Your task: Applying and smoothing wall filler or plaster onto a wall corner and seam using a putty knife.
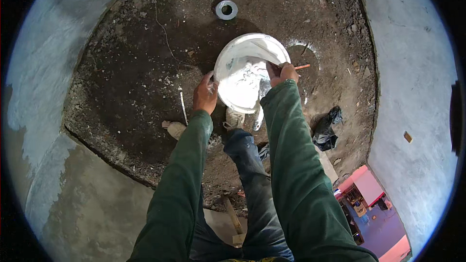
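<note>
White bucket [239, 49] lies between left hand [206, 95] and right hand [282, 73], round mouth up, no long axis; left curves against near-left rim, grip too hidden to judge; right clasps right rim; neither nearer; dirt floor [141, 73] beneath

Dirt floor [131, 82], grey ring [234, 9], crumpled black plastic [326, 130]

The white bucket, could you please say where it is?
In the head view, the white bucket is just above centre, slightly right, between the left hand and right hand.
</note>
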`<state>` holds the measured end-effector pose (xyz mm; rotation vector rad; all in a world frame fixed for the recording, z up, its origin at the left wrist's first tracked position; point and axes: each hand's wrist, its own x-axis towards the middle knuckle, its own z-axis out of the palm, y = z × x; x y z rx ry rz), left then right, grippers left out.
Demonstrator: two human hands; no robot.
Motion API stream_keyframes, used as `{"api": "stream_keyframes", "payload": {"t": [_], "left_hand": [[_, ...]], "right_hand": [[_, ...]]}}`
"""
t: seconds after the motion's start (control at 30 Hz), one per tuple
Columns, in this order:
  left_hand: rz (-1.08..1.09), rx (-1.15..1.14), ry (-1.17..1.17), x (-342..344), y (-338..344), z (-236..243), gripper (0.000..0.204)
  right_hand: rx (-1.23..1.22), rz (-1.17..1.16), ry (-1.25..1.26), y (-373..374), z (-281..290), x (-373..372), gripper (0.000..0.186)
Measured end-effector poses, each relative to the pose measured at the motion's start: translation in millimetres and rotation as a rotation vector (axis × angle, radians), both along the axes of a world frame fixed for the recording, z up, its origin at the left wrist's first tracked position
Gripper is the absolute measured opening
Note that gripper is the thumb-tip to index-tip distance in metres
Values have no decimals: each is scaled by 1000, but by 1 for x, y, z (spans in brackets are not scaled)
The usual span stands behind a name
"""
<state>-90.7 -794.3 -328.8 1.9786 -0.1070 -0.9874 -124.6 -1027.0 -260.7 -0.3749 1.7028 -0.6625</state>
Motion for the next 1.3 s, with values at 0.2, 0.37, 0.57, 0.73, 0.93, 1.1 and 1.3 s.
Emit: {"api": "stream_keyframes", "payload": {"t": [0.2,0.37,0.57,0.73,0.93,1.1,1.3], "left_hand": [[-22,25,99,-1,3,4,47],[13,-7,74,-6,19,7,51],[160,-8,114,-24,56,3,52],[232,-3,267,-42,86,35,58],[257,-44,369,-68,117,117,67],[368,-322,349,-72,109,236,68],[389,-568,274,-32,132,391,77]], "right_hand": [[83,10,-186,38,-14,-46,24],[33,-97,-401,70,-13,-71,21],[64,-66,-399,78,-23,-114,23],[67,-32,-447,76,15,-134,25],[59,189,-642,90,108,-110,26],[152,386,-746,113,207,-61,47],[178,687,-1045,177,364,35,55]]}}
